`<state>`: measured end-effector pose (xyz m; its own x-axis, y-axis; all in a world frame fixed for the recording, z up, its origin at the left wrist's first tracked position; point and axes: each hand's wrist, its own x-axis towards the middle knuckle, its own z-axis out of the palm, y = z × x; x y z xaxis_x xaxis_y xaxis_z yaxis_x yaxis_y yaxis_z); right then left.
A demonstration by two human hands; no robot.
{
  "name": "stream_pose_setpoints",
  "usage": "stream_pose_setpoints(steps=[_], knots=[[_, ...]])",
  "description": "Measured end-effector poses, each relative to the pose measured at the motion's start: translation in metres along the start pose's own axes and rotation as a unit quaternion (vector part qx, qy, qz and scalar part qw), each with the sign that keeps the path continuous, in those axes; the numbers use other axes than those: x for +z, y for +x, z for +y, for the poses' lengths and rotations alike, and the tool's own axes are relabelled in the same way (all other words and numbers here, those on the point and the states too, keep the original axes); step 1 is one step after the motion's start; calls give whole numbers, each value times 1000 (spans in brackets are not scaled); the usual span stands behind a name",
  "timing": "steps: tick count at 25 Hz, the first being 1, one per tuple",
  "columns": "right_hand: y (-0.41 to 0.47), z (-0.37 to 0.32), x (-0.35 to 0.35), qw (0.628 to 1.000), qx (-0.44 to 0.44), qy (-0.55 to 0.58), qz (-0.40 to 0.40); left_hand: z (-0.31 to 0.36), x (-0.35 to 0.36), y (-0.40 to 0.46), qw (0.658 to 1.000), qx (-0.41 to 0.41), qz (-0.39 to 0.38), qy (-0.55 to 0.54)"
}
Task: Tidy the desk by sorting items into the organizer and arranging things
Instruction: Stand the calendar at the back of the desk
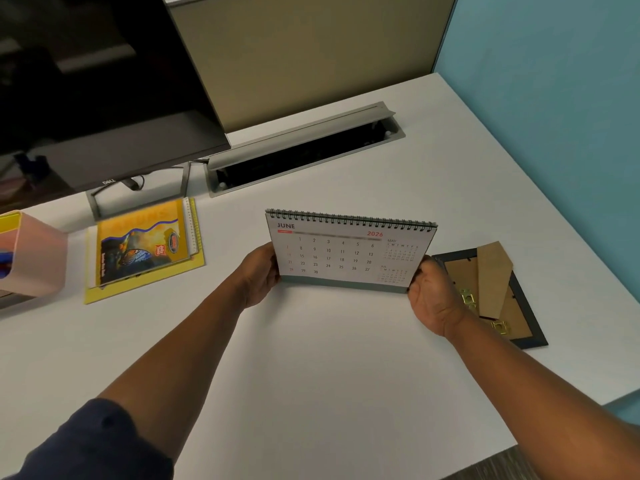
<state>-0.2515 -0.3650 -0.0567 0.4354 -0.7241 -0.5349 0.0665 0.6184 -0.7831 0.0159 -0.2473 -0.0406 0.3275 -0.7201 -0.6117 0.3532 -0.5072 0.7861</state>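
Observation:
A spiral-bound desk calendar (346, 252), open at June 2026, stands upright in the middle of the white desk (311, 375). My left hand (258, 275) grips its left edge and my right hand (433, 296) grips its lower right corner. A pink organizer (31, 254) with a yellow item and blue pens inside sits at the far left edge, partly cut off. A black picture frame (498, 299) lies face down just right of my right hand, its brown stand flap raised.
A stack of yellow booklets with a ruler (145, 247) lies left of the calendar, below a black Dell monitor (97, 88) on its stand. An open grey cable tray (304, 154) is set into the desk behind. A blue wall (554, 116) borders the right side.

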Motion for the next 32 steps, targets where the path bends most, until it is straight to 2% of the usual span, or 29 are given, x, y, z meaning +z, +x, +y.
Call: stream_pose_setpoints(steps=[8,14,24,32], knots=[[-4,3,3,1000,-28,-9,-2,3,-1,0,1000,-16,-11,5],[2,-19,11,999,-36,-2,-1,24,2,11,999,-14,26,15],[71,-79,23,997,-73,0,10,94,16,82,999,24,39,13],[143,-108,27,997,-80,-9,20,124,25,145,998,42,43,-8]])
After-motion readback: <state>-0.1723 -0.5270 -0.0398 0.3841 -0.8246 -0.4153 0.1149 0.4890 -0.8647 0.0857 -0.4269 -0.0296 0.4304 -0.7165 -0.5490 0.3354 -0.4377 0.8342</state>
